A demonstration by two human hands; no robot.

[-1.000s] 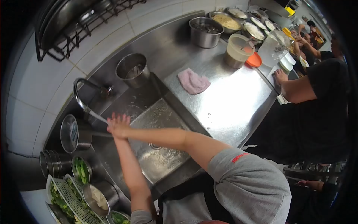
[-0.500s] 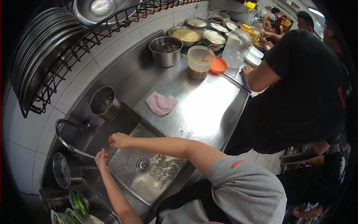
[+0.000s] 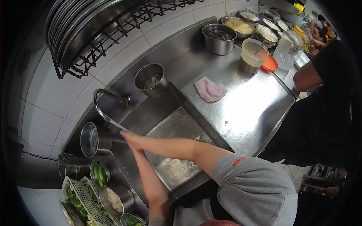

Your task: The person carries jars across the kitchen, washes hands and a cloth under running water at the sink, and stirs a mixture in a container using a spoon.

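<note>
My right hand [image 3: 131,138] and my left hand [image 3: 138,148] are pressed together over the left side of the metal sink [image 3: 177,122]. Just above them curves the chrome faucet [image 3: 97,102]. A pale streak, water or a short tube, runs from its mouth down to my fingers. My right hand overlaps the left, and the fingers of both are mostly hidden. My right forearm crosses the basin and covers the drain. Wet scraps lie on the sink floor.
A pink cloth [image 3: 210,90] lies on the steel counter [image 3: 245,120]. Behind the sink stands a metal pot [image 3: 150,81]. At lower left are a vegetable basket [image 3: 88,199] and several metal containers. Plates fill the overhead rack [image 3: 109,39]. A co-worker in black [image 3: 320,113] stands at right.
My hands were apart, the left by the faucet stream and the right over the sink. Now they have come together at the stream. The view has shifted, moving the scene rightward.
</note>
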